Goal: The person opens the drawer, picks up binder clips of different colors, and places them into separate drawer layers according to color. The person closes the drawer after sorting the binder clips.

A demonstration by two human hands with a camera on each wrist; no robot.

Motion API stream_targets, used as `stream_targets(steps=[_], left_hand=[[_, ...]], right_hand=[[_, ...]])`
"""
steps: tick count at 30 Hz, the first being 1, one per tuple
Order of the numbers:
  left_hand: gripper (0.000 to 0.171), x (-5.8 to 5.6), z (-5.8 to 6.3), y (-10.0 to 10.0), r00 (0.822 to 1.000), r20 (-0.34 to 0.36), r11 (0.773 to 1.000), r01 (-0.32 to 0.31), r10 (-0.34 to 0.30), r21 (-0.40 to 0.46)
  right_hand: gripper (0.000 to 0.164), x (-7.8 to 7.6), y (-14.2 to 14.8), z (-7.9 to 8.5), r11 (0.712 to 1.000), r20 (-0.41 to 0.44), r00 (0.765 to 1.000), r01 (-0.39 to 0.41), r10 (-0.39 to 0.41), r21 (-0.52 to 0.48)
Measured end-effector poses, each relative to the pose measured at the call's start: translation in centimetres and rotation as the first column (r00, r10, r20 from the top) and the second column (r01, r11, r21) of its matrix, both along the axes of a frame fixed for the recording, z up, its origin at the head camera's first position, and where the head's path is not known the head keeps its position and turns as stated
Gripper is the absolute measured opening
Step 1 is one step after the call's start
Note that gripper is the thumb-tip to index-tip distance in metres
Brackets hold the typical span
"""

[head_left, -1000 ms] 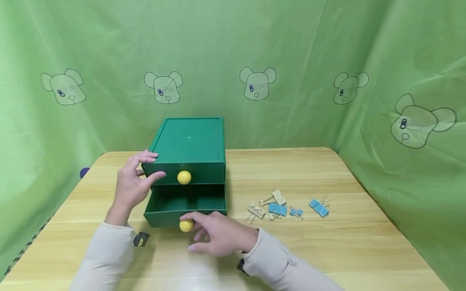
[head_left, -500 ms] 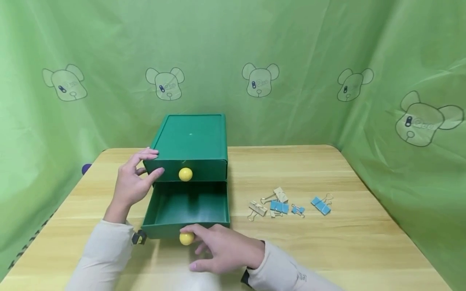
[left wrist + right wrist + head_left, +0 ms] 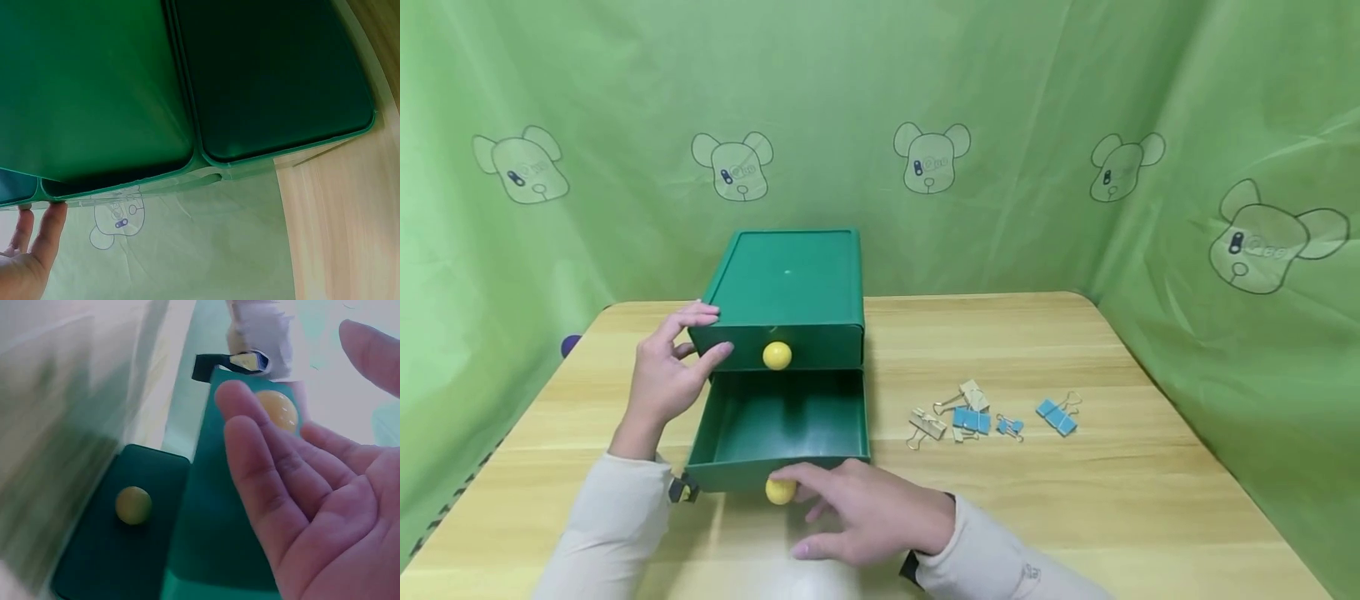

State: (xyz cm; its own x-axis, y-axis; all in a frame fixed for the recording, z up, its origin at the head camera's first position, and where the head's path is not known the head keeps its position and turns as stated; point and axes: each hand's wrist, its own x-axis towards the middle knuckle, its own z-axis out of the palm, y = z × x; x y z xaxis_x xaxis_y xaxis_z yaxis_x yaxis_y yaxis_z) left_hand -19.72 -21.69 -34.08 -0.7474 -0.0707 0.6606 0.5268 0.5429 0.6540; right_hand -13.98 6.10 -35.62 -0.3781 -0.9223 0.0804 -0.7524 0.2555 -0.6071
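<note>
A green two-drawer desktop box (image 3: 786, 279) stands left of the table's middle, with a round yellow knob on each drawer. Its upper drawer (image 3: 823, 347) is closed. The lower drawer (image 3: 790, 417) is pulled well out, and its visible inside holds nothing. My left hand (image 3: 670, 367) grips the box's upper front left corner, thumb on the front face and fingers at the top edge. In the left wrist view two fingers (image 3: 50, 234) meet that edge. My right hand (image 3: 880, 508) hooks its index finger over the lower knob (image 3: 780, 490), thumb held apart below. The right wrist view shows this knob (image 3: 278, 411) partly behind the fingers.
Right of the box lie several binder clips, cream and blue, in a loose group (image 3: 972, 419). One blue clip (image 3: 1057, 417) sits farther right. Green curtains (image 3: 1000, 67) with bear-head drawings surround the wooden table (image 3: 1037, 517).
The lower drawer has slid out toward me along with my right hand, mostly between the first two frames. My left hand stays at the box's corner. The head view has shifted slightly.
</note>
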Motion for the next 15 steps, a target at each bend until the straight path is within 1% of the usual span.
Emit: stream_targets(steps=[6, 9, 11, 15], left_hand=[[0.035, 0.1, 0.0, 0.1, 1.000, 0.008, 1.000, 0.002, -0.002, 0.008], [0.036, 0.1, 0.0, 0.1, 1.000, 0.008, 1.000, 0.000, 0.000, 0.007], [0.035, 0.1, 0.0, 0.1, 1.000, 0.008, 1.000, -0.003, 0.003, 0.004], [0.035, 0.1, -0.1, 0.1, 1.000, 0.005, 1.000, -0.009, 0.009, 0.006]], right_hand=[[0.035, -0.5, 1.1, 1.2, 0.997, 0.004, 0.999, -0.036, 0.036, -0.063], [0.028, -0.8, 1.8, 1.9, 0.993, -0.002, 1.000, -0.031, 0.031, -0.110], [0.023, -1.0, 2.3, 2.2, 0.988, -0.035, 0.999, -0.023, 0.018, -0.156], [0.009, -1.9, 3.4, 2.6, 0.962, -0.118, 0.993, -0.019, -0.014, -0.273]])
